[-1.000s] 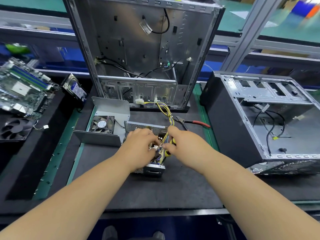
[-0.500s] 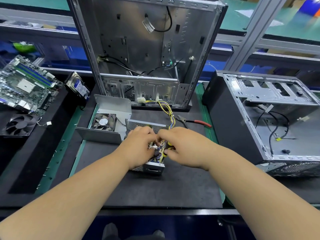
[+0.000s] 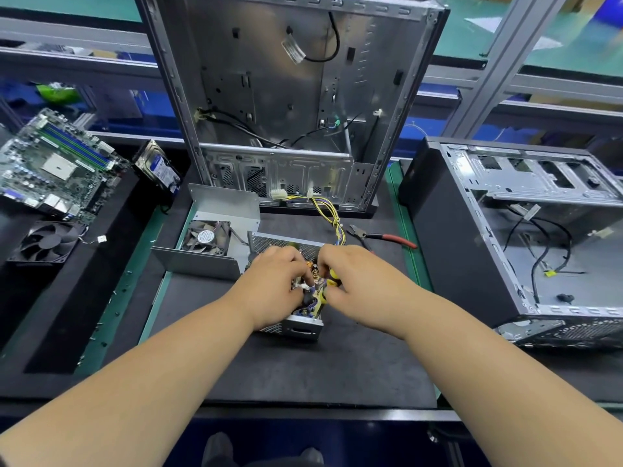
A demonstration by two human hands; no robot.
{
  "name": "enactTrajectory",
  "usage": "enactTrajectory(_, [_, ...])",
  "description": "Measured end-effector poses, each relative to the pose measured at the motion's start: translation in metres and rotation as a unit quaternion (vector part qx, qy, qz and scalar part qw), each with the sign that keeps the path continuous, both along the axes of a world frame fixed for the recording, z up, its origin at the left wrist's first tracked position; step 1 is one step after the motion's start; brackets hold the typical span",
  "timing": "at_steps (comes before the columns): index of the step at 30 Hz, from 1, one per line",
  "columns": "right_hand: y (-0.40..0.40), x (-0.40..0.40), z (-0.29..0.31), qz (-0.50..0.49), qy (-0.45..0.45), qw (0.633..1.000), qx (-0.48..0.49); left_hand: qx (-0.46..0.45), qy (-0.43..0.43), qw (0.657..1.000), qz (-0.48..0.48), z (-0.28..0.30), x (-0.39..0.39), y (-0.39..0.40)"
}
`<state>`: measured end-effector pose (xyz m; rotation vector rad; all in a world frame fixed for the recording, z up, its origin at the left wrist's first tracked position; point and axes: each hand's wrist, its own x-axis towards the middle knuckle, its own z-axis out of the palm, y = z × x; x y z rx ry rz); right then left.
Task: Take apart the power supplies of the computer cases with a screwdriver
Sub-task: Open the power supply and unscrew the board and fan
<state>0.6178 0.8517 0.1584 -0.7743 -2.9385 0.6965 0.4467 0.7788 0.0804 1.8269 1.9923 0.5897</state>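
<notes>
Both hands on opened power supply, long axis front-to-back

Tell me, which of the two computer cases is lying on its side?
The case on the right, with its black panel toward the hands. It lies flat, open side up, while the other case stands upright behind the power supply.

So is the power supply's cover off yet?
Off. The cover, fan attached, lies left of the supply, whose circuit board shows between both hands.
</notes>
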Motion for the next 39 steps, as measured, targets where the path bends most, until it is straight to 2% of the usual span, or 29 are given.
enactTrajectory(5, [-0.0006, -0.0006, -0.0045, -0.037, -0.055, 0.993, 0.094, 0.005, 0.010, 1.000, -0.005, -0.0016, 0.0021, -0.0007])
enactTrajectory(7, [-0.0010, -0.0033, -0.0060, -0.045, -0.061, 0.994, 0.082, 0.002, 0.017, 1.000, -0.003, -0.0020, 0.0018, -0.0010])
enactTrajectory(12, [0.0003, -0.0041, -0.0021, -0.046, -0.007, 0.999, 0.003, -0.002, 0.011, 1.000, -0.001, -0.0015, 0.0011, -0.0001])
enactTrajectory(14, [-0.0008, -0.0026, -0.0024, -0.040, -0.004, 0.999, 0.006, -0.001, 0.011, 1.000, 0.000, -0.0017, 0.0009, 0.0001])
enactTrajectory(19, [0.0005, -0.0024, -0.0061, -0.061, -0.048, 0.993, 0.084, 0.001, 0.024, 1.000, -0.007, -0.0029, 0.0001, 0.0002])
enactTrajectory(27, [0.0036, 0.0011, -0.0037, -0.049, 0.008, 0.999, -0.005, 0.000, 0.014, 1.000, -0.001, -0.0008, 0.0013, 0.0002])
enactTrajectory(32, [0.0007, 0.0012, -0.0094, -0.062, -0.024, 0.993, 0.098, 0.001, 0.018, 1.000, -0.002, -0.0030, -0.0001, -0.0002])
enactTrajectory(39, [0.0047, 0.0009, -0.0058, -0.045, 0.013, 0.999, -0.001, 0.004, 0.015, 1.000, 0.000, -0.0022, 0.0008, 0.0009])
